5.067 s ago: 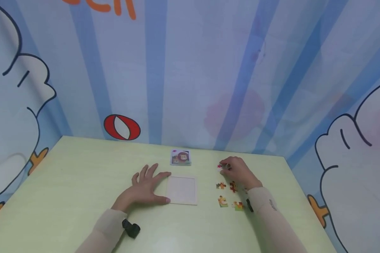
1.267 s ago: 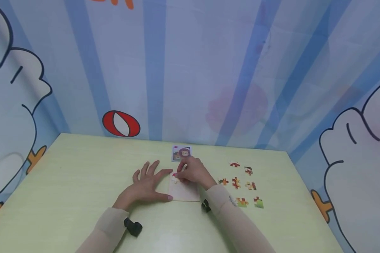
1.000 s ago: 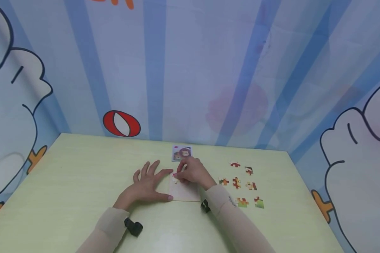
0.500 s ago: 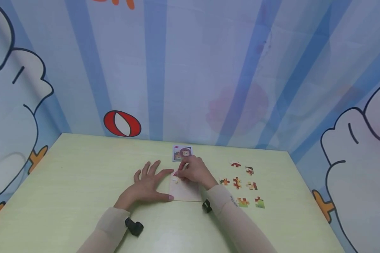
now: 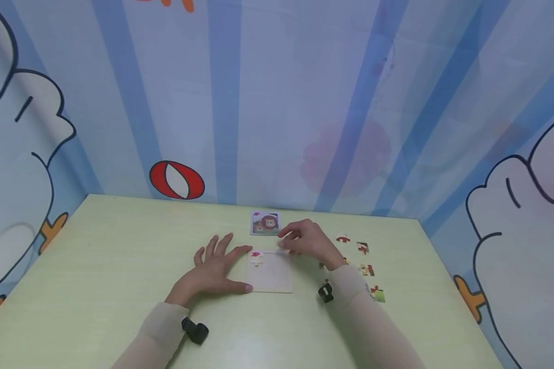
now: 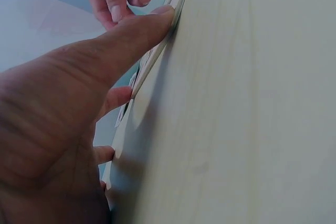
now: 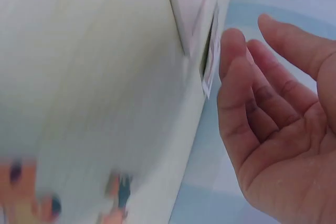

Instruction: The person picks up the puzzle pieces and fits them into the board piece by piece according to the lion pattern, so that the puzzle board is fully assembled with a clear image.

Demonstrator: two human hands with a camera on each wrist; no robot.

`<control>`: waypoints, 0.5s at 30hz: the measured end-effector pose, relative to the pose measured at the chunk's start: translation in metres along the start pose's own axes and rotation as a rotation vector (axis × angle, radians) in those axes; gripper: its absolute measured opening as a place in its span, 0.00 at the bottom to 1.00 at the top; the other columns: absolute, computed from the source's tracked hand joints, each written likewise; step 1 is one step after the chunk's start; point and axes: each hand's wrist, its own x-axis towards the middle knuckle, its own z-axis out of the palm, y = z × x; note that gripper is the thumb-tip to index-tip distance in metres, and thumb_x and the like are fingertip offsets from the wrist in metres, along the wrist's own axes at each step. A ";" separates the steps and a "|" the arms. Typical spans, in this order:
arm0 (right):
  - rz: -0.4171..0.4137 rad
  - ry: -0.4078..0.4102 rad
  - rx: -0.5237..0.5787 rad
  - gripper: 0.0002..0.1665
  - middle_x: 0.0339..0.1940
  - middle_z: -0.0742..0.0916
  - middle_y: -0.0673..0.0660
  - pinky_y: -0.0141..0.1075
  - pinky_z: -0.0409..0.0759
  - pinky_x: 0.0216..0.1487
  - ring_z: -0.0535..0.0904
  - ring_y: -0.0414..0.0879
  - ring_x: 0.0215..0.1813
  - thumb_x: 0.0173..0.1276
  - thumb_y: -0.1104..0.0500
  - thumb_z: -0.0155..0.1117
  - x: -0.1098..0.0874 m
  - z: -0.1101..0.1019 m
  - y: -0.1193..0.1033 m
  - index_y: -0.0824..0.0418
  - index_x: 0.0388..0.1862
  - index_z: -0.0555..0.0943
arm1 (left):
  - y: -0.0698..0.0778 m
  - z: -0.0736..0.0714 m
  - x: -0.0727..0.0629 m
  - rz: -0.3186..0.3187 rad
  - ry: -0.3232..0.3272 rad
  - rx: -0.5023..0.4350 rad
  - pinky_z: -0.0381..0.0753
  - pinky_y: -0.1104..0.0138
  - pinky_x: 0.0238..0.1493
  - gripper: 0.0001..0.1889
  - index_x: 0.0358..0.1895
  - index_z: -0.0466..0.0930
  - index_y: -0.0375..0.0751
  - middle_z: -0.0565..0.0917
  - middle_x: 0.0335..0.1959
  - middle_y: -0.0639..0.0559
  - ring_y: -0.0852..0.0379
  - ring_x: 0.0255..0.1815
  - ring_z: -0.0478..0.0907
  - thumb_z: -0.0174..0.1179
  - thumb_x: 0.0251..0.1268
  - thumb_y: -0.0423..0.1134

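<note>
A shallow white puzzle tray point(image 5: 270, 277) lies on the table in the head view. One jigsaw piece point(image 5: 256, 258) with a pink mark sits in its far left corner. My left hand point(image 5: 212, 274) rests at the tray's left side, thumb and index fingertip touching its edge and the other fingers spread. The left wrist view shows the thumb point(image 6: 142, 27) against the tray's edge. Above the tray's far right corner is my right hand point(image 5: 307, 241), holding nothing; in the right wrist view its fingers point(image 7: 233, 98) are loosely bent, apart from the thumb.
A picture card point(image 5: 265, 224) with a lion lies behind the tray. Several loose jigsaw pieces point(image 5: 367, 269) are spread on the table to the right, some hidden under the right forearm. A patterned curtain point(image 5: 277, 102) hangs behind the table's far edge.
The right hand has brought a piece from the right to the tray's far left corner, let go of it and drawn back rightward. The left hand has stayed at the tray's edge.
</note>
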 end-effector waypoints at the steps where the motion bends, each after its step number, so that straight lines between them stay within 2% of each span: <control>1: 0.006 -0.014 0.010 0.15 0.44 0.95 0.57 0.43 0.90 0.39 0.92 0.52 0.36 0.74 0.55 0.74 -0.002 -0.004 0.002 0.59 0.56 0.90 | 0.000 0.000 0.000 -0.002 -0.003 -0.002 0.33 0.23 0.80 0.51 0.83 0.63 0.66 0.44 0.91 0.39 0.27 0.90 0.32 0.75 0.55 0.68; 7: 0.037 -0.072 0.047 0.22 0.50 0.94 0.60 0.49 0.90 0.47 0.93 0.58 0.43 0.75 0.55 0.73 -0.013 -0.032 0.013 0.60 0.64 0.86 | 0.004 -0.004 -0.001 0.004 -0.011 0.016 0.37 0.22 0.79 0.50 0.82 0.64 0.65 0.45 0.91 0.38 0.26 0.90 0.34 0.75 0.55 0.68; 12: 0.047 -0.079 0.065 0.24 0.54 0.93 0.63 0.51 0.89 0.50 0.91 0.61 0.48 0.75 0.56 0.73 -0.019 -0.050 0.026 0.63 0.66 0.85 | 0.006 -0.004 -0.002 0.011 -0.008 0.006 0.36 0.22 0.79 0.50 0.82 0.64 0.65 0.45 0.91 0.37 0.26 0.90 0.34 0.75 0.56 0.68; 15: 0.059 -0.085 0.059 0.24 0.57 0.92 0.64 0.50 0.88 0.50 0.89 0.59 0.50 0.76 0.55 0.72 -0.021 -0.059 0.034 0.64 0.65 0.85 | 0.006 -0.005 -0.004 0.016 -0.002 -0.005 0.35 0.22 0.78 0.51 0.82 0.64 0.63 0.46 0.90 0.36 0.25 0.89 0.34 0.75 0.55 0.68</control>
